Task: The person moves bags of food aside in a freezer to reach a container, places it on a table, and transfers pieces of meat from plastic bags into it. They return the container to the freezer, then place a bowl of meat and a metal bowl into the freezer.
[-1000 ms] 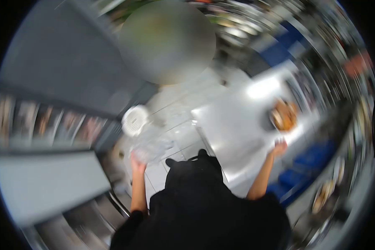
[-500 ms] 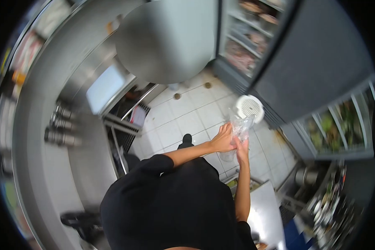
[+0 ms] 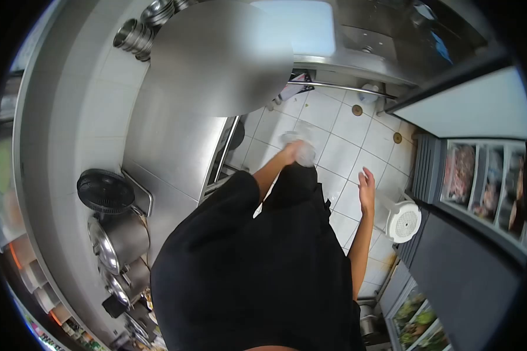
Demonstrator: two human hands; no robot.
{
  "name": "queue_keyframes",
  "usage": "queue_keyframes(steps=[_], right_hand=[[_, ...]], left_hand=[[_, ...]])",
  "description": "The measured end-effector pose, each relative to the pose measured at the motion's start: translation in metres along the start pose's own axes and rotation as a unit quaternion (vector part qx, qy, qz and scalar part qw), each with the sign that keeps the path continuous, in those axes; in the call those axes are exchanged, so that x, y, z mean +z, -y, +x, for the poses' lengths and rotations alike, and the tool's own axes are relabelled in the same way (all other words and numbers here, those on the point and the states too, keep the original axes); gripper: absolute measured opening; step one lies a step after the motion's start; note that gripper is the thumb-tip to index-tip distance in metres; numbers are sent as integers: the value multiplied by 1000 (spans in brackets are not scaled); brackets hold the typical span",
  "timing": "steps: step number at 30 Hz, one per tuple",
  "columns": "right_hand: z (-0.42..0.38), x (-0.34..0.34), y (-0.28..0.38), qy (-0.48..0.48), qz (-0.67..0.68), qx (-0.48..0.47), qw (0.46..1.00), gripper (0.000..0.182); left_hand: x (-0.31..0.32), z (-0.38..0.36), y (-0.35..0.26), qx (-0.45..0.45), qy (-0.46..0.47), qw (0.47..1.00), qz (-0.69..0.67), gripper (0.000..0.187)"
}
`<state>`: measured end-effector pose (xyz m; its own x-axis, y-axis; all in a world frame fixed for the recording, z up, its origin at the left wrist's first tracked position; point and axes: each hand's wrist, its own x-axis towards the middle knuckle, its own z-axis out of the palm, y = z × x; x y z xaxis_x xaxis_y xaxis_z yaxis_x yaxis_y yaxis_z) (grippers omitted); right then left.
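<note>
Nearest, my black clothing (image 3: 246, 269) fills the lower middle, seen from above. On the right, my right hand (image 3: 365, 187) is raised over the floor, fingers parted and slightly bent, gripping nothing. A little farther and to the left, my left hand (image 3: 293, 151) is closed on a clear plastic bag (image 3: 307, 153), held above the white floor tiles (image 3: 346, 155) just beyond my clothing. Hand and bag are blurred, so I cannot tell how each finger sits on the plastic. To the right of my right hand, near but apart from it, stands a white stool (image 3: 404, 223) with a perforated top. Along the left runs a steel counter (image 3: 164, 137), with a round black ribbed object (image 3: 105, 191) and steel pots (image 3: 129, 237) toward its near end. Farther right, a grey cabinet (image 3: 462, 263) shows reddish food in compartments. At the far side, a pale board (image 3: 310, 29) lies beside a steel sink (image 3: 369, 41).
</note>
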<state>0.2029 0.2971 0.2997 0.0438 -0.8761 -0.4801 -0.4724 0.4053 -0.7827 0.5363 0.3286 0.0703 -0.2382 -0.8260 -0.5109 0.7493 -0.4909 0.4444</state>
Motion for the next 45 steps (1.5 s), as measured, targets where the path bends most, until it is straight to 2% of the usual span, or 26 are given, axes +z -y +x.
queue_keyframes(steps=[2,3,4,6,7,8,9,11,13,17,18,21,22,24,25,26,27,28,29,31,33,35,37,40,44,45], right_hand=[[16,5,-26,8,51,52,997,46],[20,9,-59,11,61,63,996,45],[19,12,-82,25,22,95,995,45],[11,6,-171,31,-107,119,987,44],[-1,0,-219,26,-193,117,974,43],[-28,-2,-234,0,-258,80,963,41],[-54,-11,-255,-12,-364,-68,929,38],[-128,-32,-314,38,-143,227,962,41],[-169,-32,-287,-55,4,451,891,42],[-245,-32,-324,-81,123,519,842,32],[-248,-22,-302,-74,71,532,841,32],[-298,-2,-337,11,149,379,913,37],[-306,16,-326,-113,240,477,838,34],[-337,37,-335,-103,195,420,880,30],[-370,49,-362,-38,32,286,957,29],[-402,63,-390,-25,-154,166,974,29],[-434,78,-410,-58,-220,130,965,29],[-464,91,-418,-151,8,243,958,29],[-493,105,-427,-295,233,304,875,28],[-528,111,-408,-528,499,381,571,28],[-597,125,-475,-637,550,264,472,34],[-648,123,-461,-766,514,165,349,53],[-686,121,-465,-847,510,25,145,76],[-749,119,-478,-808,571,-146,6,92],[-792,126,-505,-845,518,-134,7,97],[-802,126,-517,-851,504,-141,-47,87]], left_hand=[[-91,-28,-20,161,-180,970,-35,35],[-120,-33,-28,241,-382,884,-117,38],[-126,-48,-46,355,-474,786,-178,45],[-165,-69,-76,367,-606,696,-114,45],[-190,-78,-89,338,-638,687,-82,45],[-215,-86,-99,305,-656,688,-61,45],[-240,-92,-107,277,-660,697,-51,46],[-292,-92,-119,224,-654,722,-36,46],[-324,-110,-125,185,-658,730,-16,46],[-349,-124,-135,108,-659,741,68,47],[-350,-128,-136,92,-662,738,90,47],[-350,-136,-135,40,-668,723,170,48],[-349,-140,-132,20,-670,714,202,48],[-339,-144,-118,-31,-670,685,285,49],[-328,-144,-106,-59,-668,653,352,49],[-313,-142,-94,-68,-671,599,430,49],[-294,-140,-75,-21,-677,536,503,50],[-261,-137,-55,123,-704,436,547,48],[-211,-136,-42,205,-691,369,587,47],[-143,-130,-11,243,-617,443,604,44],[-102,-124,28,262,-504,525,634,39],[-78,-111,71,238,-369,574,691,30],[-44,-102,108,222,-237,608,725,27],[17,-100,156,141,-54,646,749,27],[80,-93,181,48,103,641,759,31],[93,-95,184,54,112,628,769,31]])
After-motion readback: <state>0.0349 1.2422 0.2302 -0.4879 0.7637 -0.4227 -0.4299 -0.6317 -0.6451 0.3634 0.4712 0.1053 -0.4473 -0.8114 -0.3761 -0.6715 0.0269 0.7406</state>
